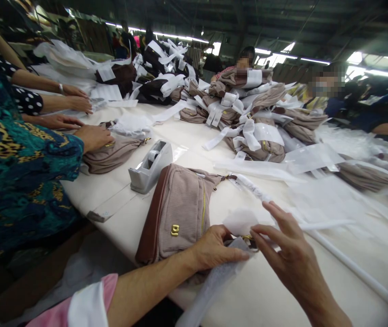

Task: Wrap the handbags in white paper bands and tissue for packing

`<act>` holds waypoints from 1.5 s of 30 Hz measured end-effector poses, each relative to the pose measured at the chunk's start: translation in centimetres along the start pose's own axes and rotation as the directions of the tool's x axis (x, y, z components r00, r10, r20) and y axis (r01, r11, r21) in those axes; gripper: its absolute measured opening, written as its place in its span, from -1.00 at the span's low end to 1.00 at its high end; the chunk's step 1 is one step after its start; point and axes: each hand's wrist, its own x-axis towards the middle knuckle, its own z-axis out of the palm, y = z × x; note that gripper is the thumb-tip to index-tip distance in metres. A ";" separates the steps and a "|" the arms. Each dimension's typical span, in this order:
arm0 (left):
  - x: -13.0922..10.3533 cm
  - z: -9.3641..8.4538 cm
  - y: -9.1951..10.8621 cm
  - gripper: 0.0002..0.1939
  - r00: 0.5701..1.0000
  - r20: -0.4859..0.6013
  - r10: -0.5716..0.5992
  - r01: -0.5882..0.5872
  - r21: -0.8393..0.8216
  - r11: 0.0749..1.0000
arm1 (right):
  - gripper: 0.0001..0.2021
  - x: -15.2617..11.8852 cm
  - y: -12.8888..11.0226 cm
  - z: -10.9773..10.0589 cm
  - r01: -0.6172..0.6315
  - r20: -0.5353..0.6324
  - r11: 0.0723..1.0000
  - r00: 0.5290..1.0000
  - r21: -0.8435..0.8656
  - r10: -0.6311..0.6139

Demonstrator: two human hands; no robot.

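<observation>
A big white table [268, 290] fills most of the view. Far across it sits a tall heap of tan bags [248, 122] wrapped in white paper strips. Near the front edge lies one tan bag [180, 213] on its side, with a brown edge, a gold zip and a small gold clasp. To the left, a person in a green patterned sleeve [20, 168] presses a hand on another bag [112, 154]. A grey tape holder [149, 168] stands between the two bags.

The left hand [214, 250] rests on the near bag's end and pinches a sheet of white wrapping [214, 281] there. The right hand [285, 254] is just beside it, with the upper fingers spread wide while finger and thumb nip a small gold ring [248, 238] at the bag's end. A soft white pad [239, 221] lies just above both hands.
</observation>
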 end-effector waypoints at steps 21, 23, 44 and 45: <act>-0.1 0.0 -0.4 -0.52 0.999 -0.029 -0.022 0.026 0.155 0.988 | -0.70 3.8 -1.1 -1.7 0.023 0.643 0.976 0.756 -0.216 0.125; 0.0 0.0 -0.5 -0.56 1.000 -0.026 -0.005 0.010 0.179 0.984 | -0.72 4.0 -1.8 -1.4 0.030 0.645 0.960 0.746 -0.280 0.165; 1.1 -1.8 0.7 -0.51 0.976 -0.099 -0.194 0.153 -0.318 0.935 | -0.58 -7.9 3.2 6.4 0.037 -0.300 0.983 0.950 -0.178 -0.090; 1.1 -1.9 0.7 -0.52 0.977 -0.103 -0.185 0.144 -0.320 0.936 | -0.59 -7.7 3.0 6.3 0.061 -0.293 0.985 0.950 -0.163 -0.108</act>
